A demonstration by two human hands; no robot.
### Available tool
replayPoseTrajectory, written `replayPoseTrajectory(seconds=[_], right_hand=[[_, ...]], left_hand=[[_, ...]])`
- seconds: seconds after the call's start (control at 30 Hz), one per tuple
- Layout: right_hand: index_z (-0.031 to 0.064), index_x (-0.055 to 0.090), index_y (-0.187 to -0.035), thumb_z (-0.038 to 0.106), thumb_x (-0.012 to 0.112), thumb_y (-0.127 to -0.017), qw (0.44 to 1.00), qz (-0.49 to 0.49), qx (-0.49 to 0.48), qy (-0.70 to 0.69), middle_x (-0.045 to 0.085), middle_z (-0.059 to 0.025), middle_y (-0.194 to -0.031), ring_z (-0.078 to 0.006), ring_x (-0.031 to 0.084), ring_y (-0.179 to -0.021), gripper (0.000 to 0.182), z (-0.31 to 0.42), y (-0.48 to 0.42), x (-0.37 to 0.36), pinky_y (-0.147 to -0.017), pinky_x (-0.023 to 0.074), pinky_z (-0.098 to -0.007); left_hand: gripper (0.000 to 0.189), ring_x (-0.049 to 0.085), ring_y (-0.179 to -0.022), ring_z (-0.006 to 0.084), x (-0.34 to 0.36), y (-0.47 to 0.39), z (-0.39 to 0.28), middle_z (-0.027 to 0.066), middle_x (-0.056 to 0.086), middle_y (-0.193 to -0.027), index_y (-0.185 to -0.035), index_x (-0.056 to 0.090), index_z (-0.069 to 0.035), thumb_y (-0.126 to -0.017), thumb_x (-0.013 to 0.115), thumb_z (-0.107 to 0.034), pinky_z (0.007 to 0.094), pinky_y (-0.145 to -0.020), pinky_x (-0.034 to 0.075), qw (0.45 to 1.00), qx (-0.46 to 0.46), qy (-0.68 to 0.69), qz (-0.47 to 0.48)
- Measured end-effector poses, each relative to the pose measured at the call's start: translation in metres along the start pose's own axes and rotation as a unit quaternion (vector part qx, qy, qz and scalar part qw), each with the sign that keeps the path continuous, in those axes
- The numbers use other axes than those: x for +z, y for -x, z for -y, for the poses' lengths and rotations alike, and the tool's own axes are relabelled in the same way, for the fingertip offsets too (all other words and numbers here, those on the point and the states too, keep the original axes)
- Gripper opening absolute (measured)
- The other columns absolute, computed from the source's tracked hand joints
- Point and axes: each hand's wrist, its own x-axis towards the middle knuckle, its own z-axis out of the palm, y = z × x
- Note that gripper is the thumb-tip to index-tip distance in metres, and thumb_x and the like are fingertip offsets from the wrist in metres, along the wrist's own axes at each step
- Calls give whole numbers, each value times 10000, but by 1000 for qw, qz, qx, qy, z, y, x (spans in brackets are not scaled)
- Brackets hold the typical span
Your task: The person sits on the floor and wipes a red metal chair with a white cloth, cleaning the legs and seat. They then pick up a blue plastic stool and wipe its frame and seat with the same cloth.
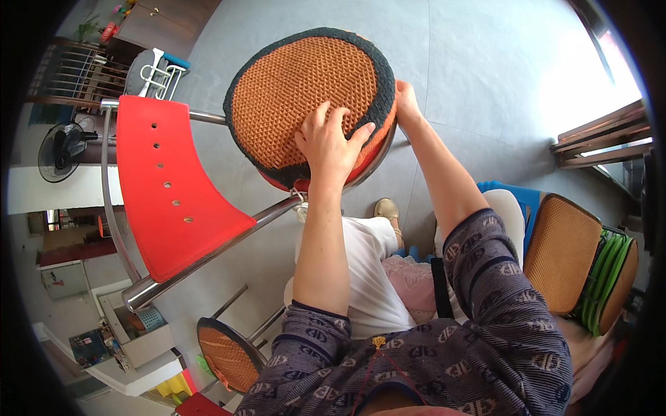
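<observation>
A round orange-brown textured cushion cover (307,78) with a dark rim lies over the seat of a metal-framed chair that has a red perforated backrest (166,182). On top of the cover, near its lower right, rests my left hand (333,135), fingers bent and spread, the thumb over the dark rim. My right hand (408,104) is at the cover's right edge; its fingers are partly hidden behind the edge, so its hold is unclear. Red seat material shows under the cover's lower edge, and a pale tie hangs by the chair frame.
A second round brown seat (229,356) stands at lower left. To the right are a blue plastic chair (536,200), a brown textured pad (564,255) and green folded items (603,281). A black fan (62,151) is at far left, wooden furniture (603,135) at right.
</observation>
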Motion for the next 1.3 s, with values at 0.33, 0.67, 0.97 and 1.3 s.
replayPoseTrajectory(seconds=[0.33,0.67,0.97,1.3], right_hand=[[-20,702,-1001,186,524,-980,971,-220,-24,-90,685,-15,-831,-114,591,-746,272,-17,112,8,-677,501,-298],[49,602,-1226,187,544,-968,961,-270,-56,-10,698,-67,-1070,-163,628,-968,298,6,195,56,-847,504,-365],[32,556,-1247,203,561,-986,961,-262,-65,60,689,-160,-1052,-276,652,-954,312,8,212,53,-838,501,-398],[69,528,-1281,206,527,-978,932,-205,-73,291,590,-207,-1242,-399,522,-1198,333,31,149,17,-962,436,-509]], left_hand=[[663,480,-1285,382,-14,10,-31,182,525,-1406,-1258,630,-79,-757,792,-481,523,-1056,354,994,93,-26,-46],[789,285,-1407,468,-18,44,-60,146,338,-1566,-1466,464,-226,-772,755,-461,714,-1105,198,987,138,-42,75],[642,477,-1310,393,-32,41,-58,186,518,-1424,-1399,536,-121,-774,681,-123,515,-1130,345,976,208,32,58],[724,531,-1291,296,-153,49,-22,242,541,-1390,-1416,441,83,-714,618,59,392,-1113,400,875,17,484,23]])
